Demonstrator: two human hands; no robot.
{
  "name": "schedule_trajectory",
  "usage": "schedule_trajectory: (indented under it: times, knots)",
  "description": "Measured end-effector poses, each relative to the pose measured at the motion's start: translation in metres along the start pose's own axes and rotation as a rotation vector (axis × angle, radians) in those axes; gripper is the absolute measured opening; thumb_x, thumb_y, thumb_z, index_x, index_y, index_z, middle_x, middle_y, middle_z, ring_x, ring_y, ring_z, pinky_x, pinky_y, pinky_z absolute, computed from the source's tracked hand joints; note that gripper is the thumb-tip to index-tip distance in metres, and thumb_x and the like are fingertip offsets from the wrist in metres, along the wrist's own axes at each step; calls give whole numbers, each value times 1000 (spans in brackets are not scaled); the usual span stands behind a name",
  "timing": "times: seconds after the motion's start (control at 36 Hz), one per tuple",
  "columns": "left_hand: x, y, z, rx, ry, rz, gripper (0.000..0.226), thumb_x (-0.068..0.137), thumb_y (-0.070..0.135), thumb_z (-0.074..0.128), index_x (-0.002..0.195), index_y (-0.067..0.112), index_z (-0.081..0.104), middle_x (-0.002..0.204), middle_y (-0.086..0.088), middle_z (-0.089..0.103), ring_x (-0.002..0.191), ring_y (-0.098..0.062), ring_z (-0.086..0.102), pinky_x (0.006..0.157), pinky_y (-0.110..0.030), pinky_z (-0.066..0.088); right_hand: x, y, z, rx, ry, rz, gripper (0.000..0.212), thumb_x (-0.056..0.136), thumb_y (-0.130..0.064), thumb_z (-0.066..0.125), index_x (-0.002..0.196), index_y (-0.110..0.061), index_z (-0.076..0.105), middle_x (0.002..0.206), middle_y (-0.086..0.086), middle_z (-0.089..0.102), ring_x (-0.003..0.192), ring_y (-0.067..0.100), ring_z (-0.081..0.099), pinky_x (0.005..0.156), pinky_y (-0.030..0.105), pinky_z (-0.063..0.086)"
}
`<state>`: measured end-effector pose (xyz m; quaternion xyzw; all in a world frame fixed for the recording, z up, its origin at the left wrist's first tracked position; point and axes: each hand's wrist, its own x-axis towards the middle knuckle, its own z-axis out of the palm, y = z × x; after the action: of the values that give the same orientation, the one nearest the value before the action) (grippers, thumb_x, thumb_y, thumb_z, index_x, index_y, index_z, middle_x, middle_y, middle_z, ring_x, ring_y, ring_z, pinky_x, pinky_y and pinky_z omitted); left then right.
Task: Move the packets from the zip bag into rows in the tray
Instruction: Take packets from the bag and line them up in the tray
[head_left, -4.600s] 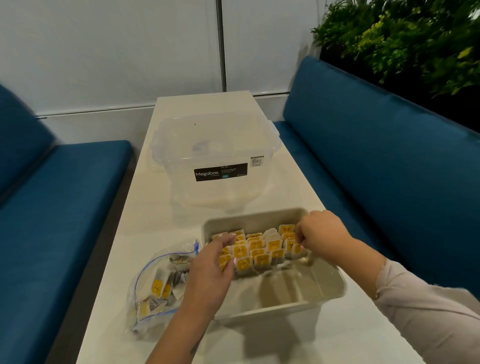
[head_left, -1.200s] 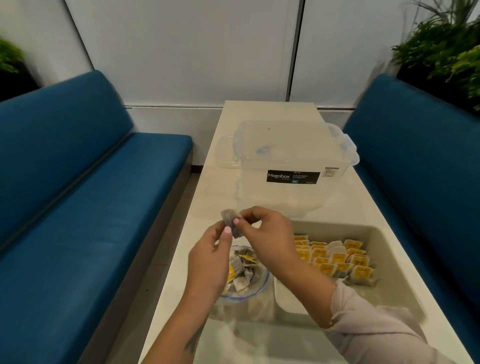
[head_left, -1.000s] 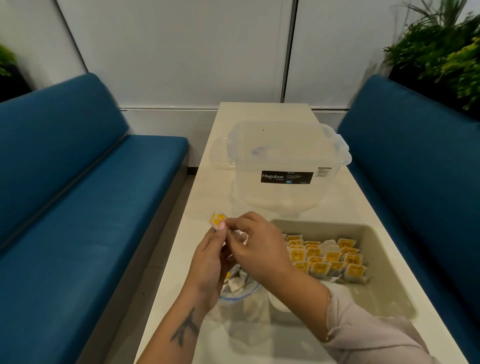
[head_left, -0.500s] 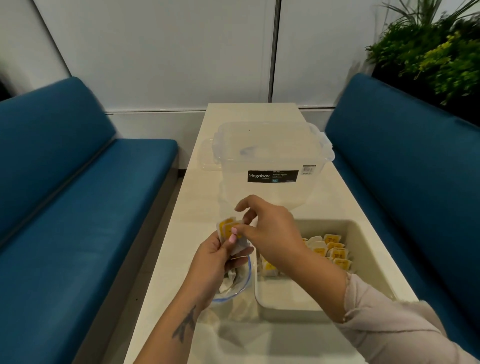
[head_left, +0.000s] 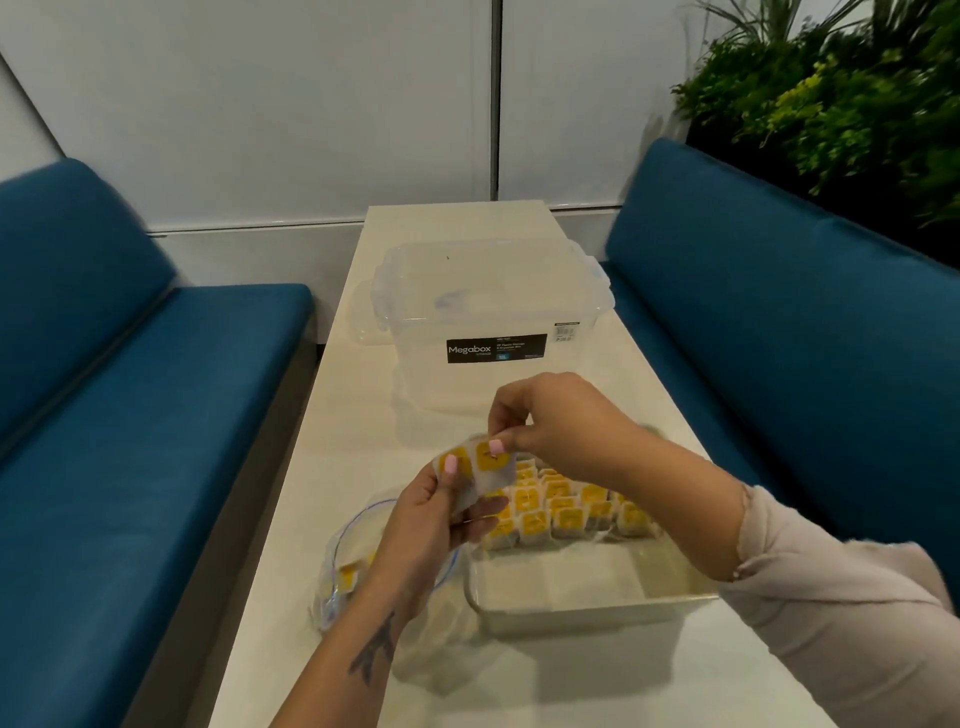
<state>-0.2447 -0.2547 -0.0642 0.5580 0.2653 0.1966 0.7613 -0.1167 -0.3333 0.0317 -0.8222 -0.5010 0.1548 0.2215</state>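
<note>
My left hand (head_left: 431, 514) holds a small stack of white packets with yellow labels (head_left: 462, 475) above the gap between bag and tray. My right hand (head_left: 556, 423) pinches the front packet (head_left: 493, 462) of that stack by its top edge. Below them the beige tray (head_left: 587, 597) holds rows of packets (head_left: 561, 509) standing at its far end; its near half is bare. The clear zip bag (head_left: 348, 566) with a blue seal lies left of the tray, partly hidden by my left forearm, with a few packets inside.
A clear lidded Megabox storage bin (head_left: 488, 322) stands on the white table (head_left: 343, 447) just beyond the tray. Blue benches (head_left: 130, 415) run along both sides. A green plant (head_left: 841, 93) fills the far right corner.
My hands have come together over the tray's left edge, with more packets gathered in my left hand. My right hand has shifted from reaching toward the stack to pinching its front packet.
</note>
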Motion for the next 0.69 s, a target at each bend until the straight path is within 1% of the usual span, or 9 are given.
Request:
schedule_trajectory:
  times: [0.08, 0.19, 0.28, 0.36, 0.42, 0.47, 0.56, 0.64, 0.69]
  knots:
    - [2, -3, 3, -2, 26, -6, 28, 94, 37, 41, 104, 25, 64, 98, 0, 73, 89, -22, 70, 71, -28, 57, -4, 13, -12, -16, 13, 31, 6, 83, -25, 71, 86, -21, 69, 85, -5, 66, 80, 12, 57, 68, 26, 43]
    - [3, -4, 6, 16, 23, -19, 32, 92, 40, 42, 105, 23, 66, 101, 1, 73, 84, -19, 69, 66, -29, 56, -10, 32, -21, -80, 20, 76, 9, 83, -30, 71, 81, -25, 64, 83, -8, 62, 72, 8, 52, 59, 23, 39]
    - [6, -6, 9, 42, 35, -42, 34, 93, 41, 42, 109, 22, 65, 103, 2, 72, 88, -20, 70, 64, -28, 56, -16, 47, -25, -117, 19, 132, 11, 81, -33, 72, 77, -28, 63, 76, -11, 56, 65, 5, 49, 53, 22, 35]
    - [7, -10, 11, 76, 51, -35, 33, 94, 40, 42, 110, 22, 65, 103, 3, 72, 93, -19, 69, 63, -26, 55, -22, 62, -25, -91, 0, 185, 11, 81, -32, 73, 76, -28, 63, 75, -9, 61, 63, 8, 53, 52, 21, 34]
    - [7, -11, 13, 101, 68, -20, 31, 94, 38, 42, 109, 23, 66, 102, 4, 72, 93, -15, 69, 62, -24, 54, -25, 73, -22, -135, -20, 217, 12, 82, -31, 72, 76, -29, 62, 73, -10, 60, 64, 7, 54, 52, 21, 34]
    - [8, -13, 14, 127, 78, -5, 30, 95, 38, 43, 107, 24, 66, 100, 6, 72, 94, -12, 68, 62, -23, 52, -26, 83, -16, -201, -42, 248, 12, 83, -31, 71, 76, -29, 61, 74, -11, 61, 67, 7, 54, 51, 20, 34]
    - [8, -16, 16, 157, 76, 8, 29, 94, 38, 42, 105, 25, 66, 100, 7, 72, 93, -8, 68, 64, -22, 51, -28, 99, -5, -253, -78, 295, 6, 83, -28, 70, 79, -28, 64, 81, -9, 66, 77, 11, 59, 53, 20, 36]
    - [7, -18, 17, 180, 75, 23, 31, 94, 37, 42, 107, 24, 66, 101, 9, 72, 92, -6, 68, 64, -20, 52, -30, 111, 9, -328, -112, 315, 8, 82, -26, 68, 76, -28, 63, 74, -11, 59, 74, 10, 54, 51, 21, 32]
    - [7, -19, 18, 183, 80, 26, 31, 95, 37, 42, 108, 24, 66, 101, 9, 72, 92, -5, 68, 64, -19, 52, -30, 119, 19, -358, -132, 322, 10, 82, -25, 67, 75, -30, 61, 72, -12, 56, 73, 10, 52, 53, 22, 34]
